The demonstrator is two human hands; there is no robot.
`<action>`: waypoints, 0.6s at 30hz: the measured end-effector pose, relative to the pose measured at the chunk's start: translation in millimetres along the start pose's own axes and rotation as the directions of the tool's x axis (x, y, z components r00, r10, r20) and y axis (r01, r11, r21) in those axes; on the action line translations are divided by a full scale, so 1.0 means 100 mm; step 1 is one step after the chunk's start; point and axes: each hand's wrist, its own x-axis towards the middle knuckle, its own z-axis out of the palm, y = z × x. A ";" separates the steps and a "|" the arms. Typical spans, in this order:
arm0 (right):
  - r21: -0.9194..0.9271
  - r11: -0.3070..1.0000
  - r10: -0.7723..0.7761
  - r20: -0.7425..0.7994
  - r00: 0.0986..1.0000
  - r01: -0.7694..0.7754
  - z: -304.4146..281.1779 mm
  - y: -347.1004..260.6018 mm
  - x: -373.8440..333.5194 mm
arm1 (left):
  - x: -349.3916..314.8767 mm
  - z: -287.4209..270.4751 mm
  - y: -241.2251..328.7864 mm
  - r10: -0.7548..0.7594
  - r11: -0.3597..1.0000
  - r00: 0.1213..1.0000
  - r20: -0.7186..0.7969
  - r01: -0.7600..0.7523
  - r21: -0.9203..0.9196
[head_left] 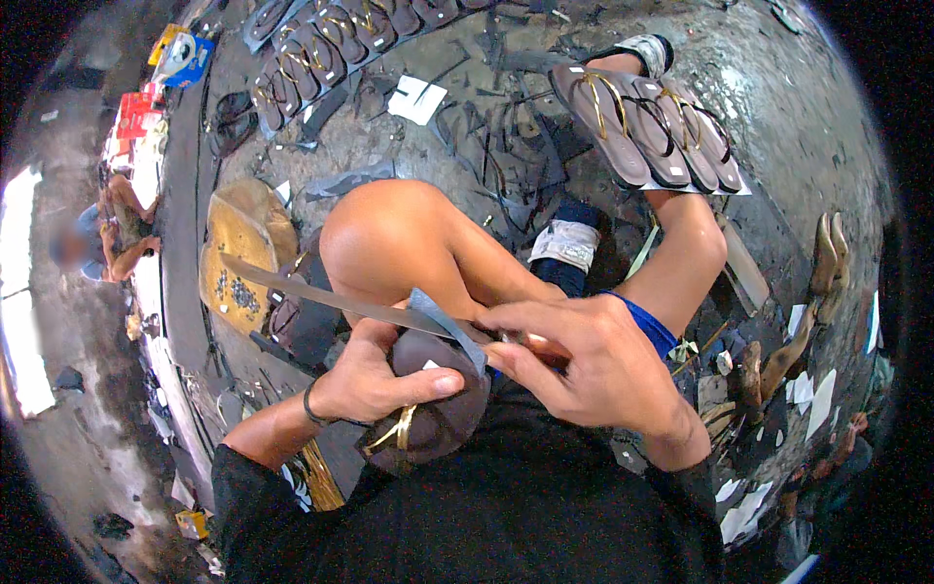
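My left hand (365, 384) is wrapped round a dark brown sandal (452, 414) with a gold strap, held near my lap with the thumb pressed on its footbed. Closed on a knife, my right hand (603, 355) has the handle mostly hidden in its fingers. The long knife blade (311, 292) points left across the sandal's far edge. Along that edge, a blue-grey strip of sole material (452, 331) sticks up beside the blade. Whether the strip is still joined to the sole, I cannot tell.
Several finished-looking sandals (671, 136) rest across my right shin. Rows of sandals (321, 54) lie on the floor ahead. A yellowish tray (219, 277) with small dark bits stands left of my knee. Foot-shaped wooden forms (825, 255) lie at right. Another person (112, 234) sits far left.
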 end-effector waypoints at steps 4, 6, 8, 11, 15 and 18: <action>0.322 0.945 -0.071 0.019 0.997 0.061 0.05 0.10 0.17 | 0.10 -0.10 0.36 -0.018 0.975 0.996 0.093 -0.003 0.221; 0.487 0.870 -0.054 -0.071 0.996 0.082 0.11 0.24 0.17 | 0.20 -0.11 0.83 0.159 0.809 0.987 0.031 -0.148 0.569; 0.580 0.812 0.052 -0.168 0.984 0.056 0.17 0.30 0.08 | 0.19 -0.26 0.95 0.307 0.669 0.925 0.225 -0.378 0.640; 0.665 0.747 0.185 -0.214 0.959 0.005 0.25 0.32 -0.08 | -0.15 -0.42 0.36 0.187 0.955 0.844 0.502 -0.277 0.109; 0.612 0.790 0.224 -0.252 0.941 -0.024 0.41 0.35 -0.23 | 0.10 0.60 -0.65 0.165 0.667 0.856 -0.491 -0.463 -0.583; 0.562 0.826 0.254 -0.302 0.919 -0.043 0.31 0.41 -0.40 | 0.56 0.68 -0.29 -0.010 0.477 0.766 -0.643 -0.562 -0.676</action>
